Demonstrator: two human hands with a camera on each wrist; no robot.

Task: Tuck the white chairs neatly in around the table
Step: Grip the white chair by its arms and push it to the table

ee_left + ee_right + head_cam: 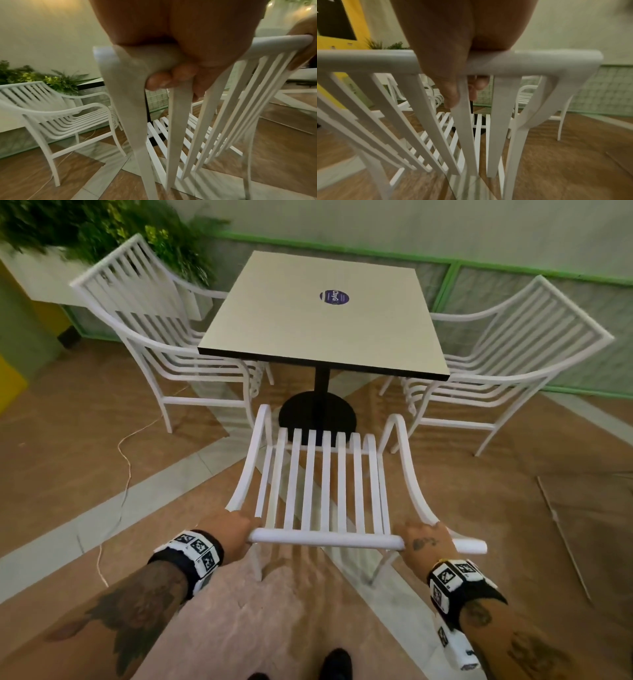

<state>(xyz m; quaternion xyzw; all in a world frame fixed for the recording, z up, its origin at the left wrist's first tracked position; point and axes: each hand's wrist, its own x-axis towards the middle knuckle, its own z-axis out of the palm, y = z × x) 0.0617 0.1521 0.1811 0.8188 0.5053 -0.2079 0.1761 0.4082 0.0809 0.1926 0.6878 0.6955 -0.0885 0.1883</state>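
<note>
Both hands wrap the near chair (pixel 322 484)'s top rail: left hand (pixel 236 529) at its left end, right hand (pixel 424 541) near the right. Bare floor separates its front edge from the table (pixel 325 316), whose near side is open. White slatted armchairs, one chair (pixel 161 337) left, another chair (pixel 507 354) right.

Both forearms are bare and have dark tattoos. The back of the right hand (pixel 426 542) also has small tattoos. Each wrist wears a black band (pixel 191 559) with white blocks that carry black-and-white square markers. Dark shoes (pixel 337 664) show at the bottom edge.
</note>
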